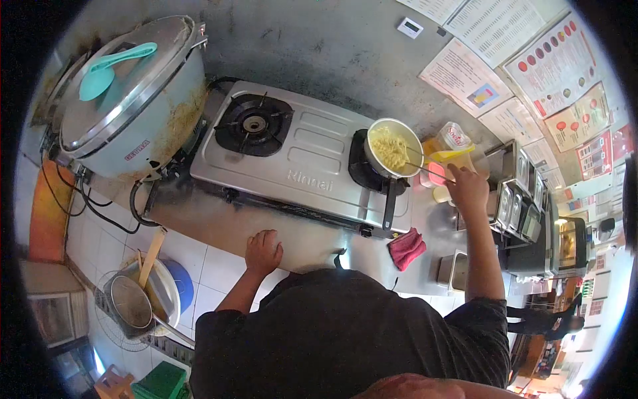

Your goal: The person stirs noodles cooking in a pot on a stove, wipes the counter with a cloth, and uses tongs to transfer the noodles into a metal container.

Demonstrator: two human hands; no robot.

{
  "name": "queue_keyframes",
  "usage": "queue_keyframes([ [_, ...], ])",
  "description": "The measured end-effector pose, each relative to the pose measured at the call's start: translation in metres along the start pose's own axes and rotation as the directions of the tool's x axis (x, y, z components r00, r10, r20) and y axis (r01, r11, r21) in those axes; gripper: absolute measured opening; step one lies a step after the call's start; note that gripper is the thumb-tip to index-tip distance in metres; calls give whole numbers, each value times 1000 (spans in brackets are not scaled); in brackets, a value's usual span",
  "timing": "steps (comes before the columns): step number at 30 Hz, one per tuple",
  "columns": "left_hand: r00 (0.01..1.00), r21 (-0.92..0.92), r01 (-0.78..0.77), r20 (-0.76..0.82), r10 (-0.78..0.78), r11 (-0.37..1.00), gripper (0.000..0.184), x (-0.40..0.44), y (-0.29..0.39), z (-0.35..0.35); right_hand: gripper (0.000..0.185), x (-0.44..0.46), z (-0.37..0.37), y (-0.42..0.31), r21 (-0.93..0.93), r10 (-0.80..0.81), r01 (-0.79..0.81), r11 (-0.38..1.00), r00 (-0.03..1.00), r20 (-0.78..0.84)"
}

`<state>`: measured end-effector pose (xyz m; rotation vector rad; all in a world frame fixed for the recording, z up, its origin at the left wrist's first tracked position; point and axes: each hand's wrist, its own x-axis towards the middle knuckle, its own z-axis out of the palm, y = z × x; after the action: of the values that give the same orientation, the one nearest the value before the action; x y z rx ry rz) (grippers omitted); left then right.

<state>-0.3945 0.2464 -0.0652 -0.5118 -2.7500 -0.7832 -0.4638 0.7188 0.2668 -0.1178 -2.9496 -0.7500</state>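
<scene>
A light-coloured saucepan [413,133] stands on the right burner of the silver gas stove [316,149], its black handle [390,206] pointing toward me. Yellow noodles [389,147] lie inside. My right hand [469,191] is closed around a thin metal utensil [425,170] that reaches over the pan's rim into the noodles. Whether it is a fork or a spoon, I cannot make out. My left hand [264,253] rests at the counter's front edge, left of the pan, with its thumb apart from the loosely bent fingers and nothing visible in it.
A large Getra cooker [166,100] with a turquoise scoop [100,80] on its lid stands left. The left burner [254,124] holds no pot. Plastic tubs [457,137], a red cloth [407,249] and metal containers [454,269] are on the right. A person [541,322] stands far right.
</scene>
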Motion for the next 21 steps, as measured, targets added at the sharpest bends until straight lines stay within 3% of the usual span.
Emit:
queue_keyframes([
  [5, 997, -38, 57, 48, -55, 998, 40, 1, 2, -1, 52, -4, -45, 18, 1, -17, 17, 1000, 1000, -21],
  [8, 1000, -27, 22, 15, -22, 999, 40, 2, 3, -3, 45, -5, -68, 35, 21, -96, 96, 995, 995, -4],
  [9, 1000, -27, 21, 11, -20, 999, 40, 1, 2, -2, 38, -5, -74, 38, 102, -51, 50, 994, 999, 3],
  [13, 1000, -16, 23, 9, -23, 1000, 40, -1, 0, 1, 31, 3, -91, 36, 31, 46, -48, 998, 997, 55],
  [16, 999, -11, 37, 4, -37, 999, 40, -1, 0, 1, 34, 17, -62, 31, 69, 71, -76, 995, 995, 64],
  [19, 998, -11, 53, 32, -53, 999, 41, -1, 1, -1, 35, 26, 2, 23, -153, -98, 104, 983, 994, 49],
  [21, 998, -15, 56, 42, -56, 998, 41, 1, 1, -1, 35, 24, -8, 13, 17, -82, 81, 997, 992, 96],
])
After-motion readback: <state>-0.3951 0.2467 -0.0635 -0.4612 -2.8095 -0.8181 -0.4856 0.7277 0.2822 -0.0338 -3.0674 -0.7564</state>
